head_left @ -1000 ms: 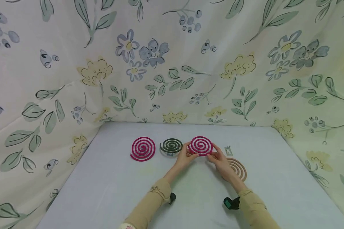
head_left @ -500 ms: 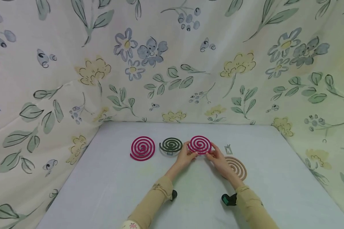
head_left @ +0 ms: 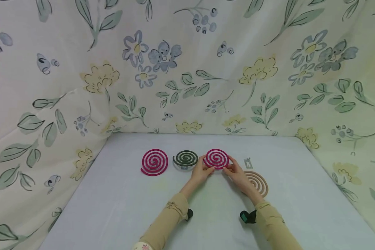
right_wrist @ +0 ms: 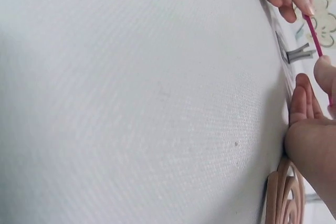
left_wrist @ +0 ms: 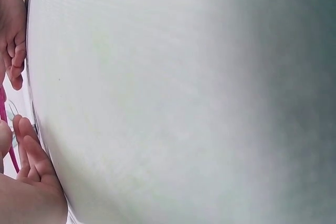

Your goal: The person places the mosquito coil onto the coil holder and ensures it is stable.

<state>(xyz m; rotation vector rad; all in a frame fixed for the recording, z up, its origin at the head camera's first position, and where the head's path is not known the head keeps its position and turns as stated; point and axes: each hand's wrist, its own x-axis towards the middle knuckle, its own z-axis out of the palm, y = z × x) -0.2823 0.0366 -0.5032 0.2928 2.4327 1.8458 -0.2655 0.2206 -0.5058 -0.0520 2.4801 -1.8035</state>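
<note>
In the head view a magenta mosquito coil [head_left: 216, 159] is held between both hands, raised off the table. My left hand [head_left: 201, 172] pinches its left edge and my right hand [head_left: 238, 174] pinches its right edge, thumbs on the near side. Seen edge-on in the right wrist view, the magenta coil [right_wrist: 313, 34] slants beside a metal coil stand [right_wrist: 299, 54] with upright prongs. Left of my hands, a dark green coil [head_left: 185, 158] sits on a stand, and another magenta coil [head_left: 154, 162] is farther left. Partly behind my right forearm lies a tan coil [head_left: 260, 184].
A bare metal coil stand [head_left: 248, 163] stands right of my right hand, behind the tan coil. The white tabletop [head_left: 112, 201] ends at a floral curtain [head_left: 187, 100] at the back and sides. Dark wrist devices [head_left: 248, 217] show at both forearms.
Both hands and the held magenta coil have shifted very slightly left; the grip looks the same. The head view has also moved a little. The other coils stay in place.
</note>
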